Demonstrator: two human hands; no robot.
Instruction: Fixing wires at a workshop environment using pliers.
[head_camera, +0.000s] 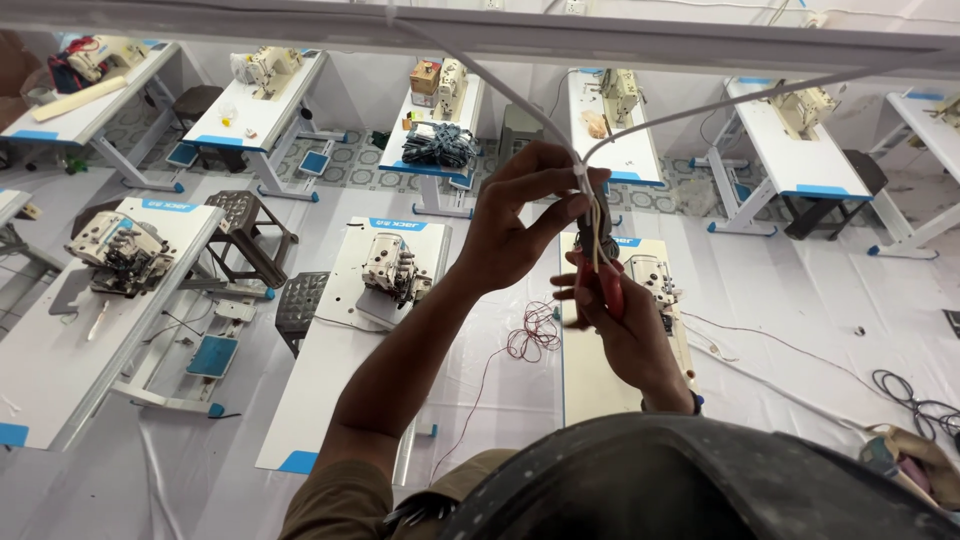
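- Left hand (515, 225) is reaching up, thumb and fingers pinching closed on the white cable (500, 85) right where it meets a second white cable (720, 105) coming in from the right (junction sits at the fingertips, high in the view, below a white ceiling beam (500, 35)).
- Right hand (625, 320) is sitting just under the left, fingers curling shut around a red-handled tool (612, 290); the tool's tip is hidden behind the left hand, so I cannot tell what it is touching.
- A thin yellowish wire (598, 235) is hanging down from the junction between the two hands.
- Far below, white tables with sewing machines (395, 270) are standing in rows on a white-covered floor (800, 300).
- A loose coil of red wire (533, 335) is lying on the floor between two tables; a black cable coil (915, 405) is lying at the right.
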